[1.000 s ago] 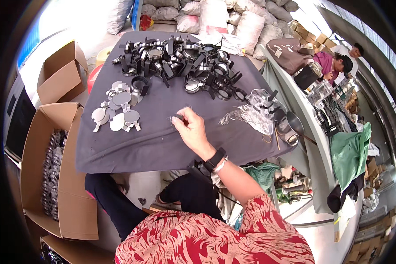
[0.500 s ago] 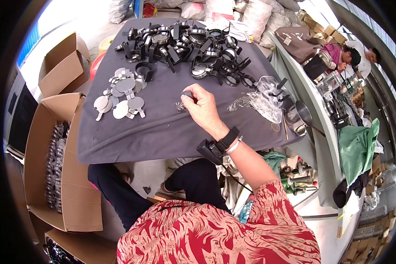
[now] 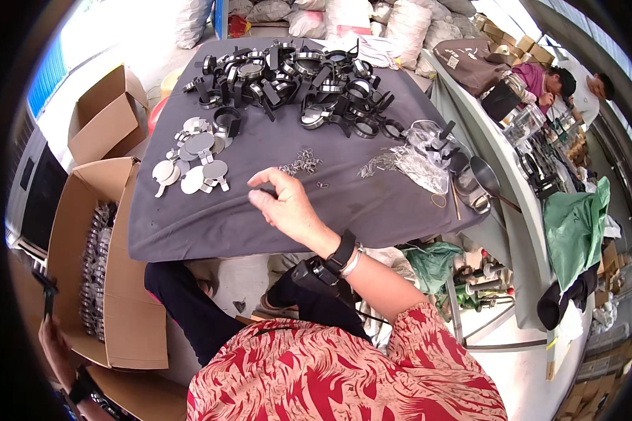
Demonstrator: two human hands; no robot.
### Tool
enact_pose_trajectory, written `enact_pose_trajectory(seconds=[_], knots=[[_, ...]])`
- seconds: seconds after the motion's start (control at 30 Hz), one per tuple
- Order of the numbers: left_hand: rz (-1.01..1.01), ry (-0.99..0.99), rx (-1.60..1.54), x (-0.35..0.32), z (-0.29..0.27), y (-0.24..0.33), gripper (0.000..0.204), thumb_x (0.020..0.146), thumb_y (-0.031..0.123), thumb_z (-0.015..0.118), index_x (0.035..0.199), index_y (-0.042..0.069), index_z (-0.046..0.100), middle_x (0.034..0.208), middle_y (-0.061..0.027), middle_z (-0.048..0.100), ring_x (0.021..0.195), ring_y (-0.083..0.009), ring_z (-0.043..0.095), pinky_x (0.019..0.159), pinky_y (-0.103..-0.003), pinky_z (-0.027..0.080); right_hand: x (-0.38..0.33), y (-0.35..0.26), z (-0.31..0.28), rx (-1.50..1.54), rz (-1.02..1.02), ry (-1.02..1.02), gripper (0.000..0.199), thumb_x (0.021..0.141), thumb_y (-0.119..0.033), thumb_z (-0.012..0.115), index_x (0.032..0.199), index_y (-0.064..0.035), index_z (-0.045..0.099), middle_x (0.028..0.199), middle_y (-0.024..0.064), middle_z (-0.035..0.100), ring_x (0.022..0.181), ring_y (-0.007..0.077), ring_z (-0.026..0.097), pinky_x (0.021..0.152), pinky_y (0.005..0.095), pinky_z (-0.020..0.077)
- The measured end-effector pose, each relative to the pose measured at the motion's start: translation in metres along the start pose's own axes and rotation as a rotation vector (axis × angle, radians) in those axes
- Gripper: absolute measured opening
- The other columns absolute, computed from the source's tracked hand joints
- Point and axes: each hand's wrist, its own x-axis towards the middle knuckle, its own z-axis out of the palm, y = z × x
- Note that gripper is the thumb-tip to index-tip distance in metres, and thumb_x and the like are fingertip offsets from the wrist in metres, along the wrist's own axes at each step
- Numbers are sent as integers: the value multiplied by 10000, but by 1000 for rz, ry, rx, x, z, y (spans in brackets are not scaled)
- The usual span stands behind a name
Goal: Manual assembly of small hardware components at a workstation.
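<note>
My right hand [image 3: 284, 207] hovers over the near middle of the grey-covered table, fingers apart and holding nothing. Just beyond it lies a small heap of tiny metal clips [image 3: 303, 162]. At the far left edge my left hand [image 3: 53, 345] is closed around a black handled part [image 3: 47, 298], beside the tall cardboard box. The dark rim of the picture partly hides that hand. Flat round metal discs with tabs [image 3: 200, 144] lie to the left of the right hand. A large pile of black rings with handles [image 3: 288, 77] covers the far side of the table.
An open cardboard box [image 3: 130, 281] with clear-wrapped parts stands at the left, another [image 3: 105, 116] behind it. A clear bag [image 3: 428, 158], loose metal pins [image 3: 378, 165] and a metal pot [image 3: 470, 186] sit at the table's right. Two people work at a bench farther right.
My right hand has let go of the small dark piece, opened, and moved left and nearer, uncovering the clips. My left hand has come into view at the far left with the black handled part.
</note>
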Motion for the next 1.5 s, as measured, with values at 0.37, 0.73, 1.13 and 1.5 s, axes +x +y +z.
enact_pose_trajectory(seconds=[0.37, 0.73, 1.13, 1.5], knots=[[-573, -1362, -707, -111, 437, 104, 398, 949, 340, 397, 679, 68, 508, 503, -1, 351, 418, -218, 430, 449, -332, 376, -35, -10, 6, 493, 240, -164, 206, 877, -126, 667, 1065, -54, 621, 677, -51, 538, 515, 32, 421, 466, 182, 357], [430, -683, -341, -130, 466, 92, 269, 909, 99, 570, 1159, 9, 525, 849, -52, 629, 742, -81, 573, 643, -223, 474, -22, 14, 0, 212, 269, -41, 319, 886, -171, 669, 656, -91, 463, 587, -49, 459, 489, 25, 404, 425, 188, 326], [480, -731, -279, -106, 493, 75, 427, 879, 49, 566, 1300, 64, 492, 718, -29, 591, 562, -74, 549, 539, -249, 475, 17, -4, -28, -208, 311, -18, 139, 916, -122, 565, 868, -22, 649, 626, -15, 527, 502, 49, 474, 431, 205, 375], [484, -753, -340, -100, 493, 72, 254, 820, 54, 578, 1074, 51, 595, 627, -76, 563, 505, -136, 543, 515, -281, 446, 94, -30, -9, -717, -125, -378, 128, 808, -101, 655, 873, 7, 679, 759, 55, 666, 665, 115, 598, 620, 271, 472]])
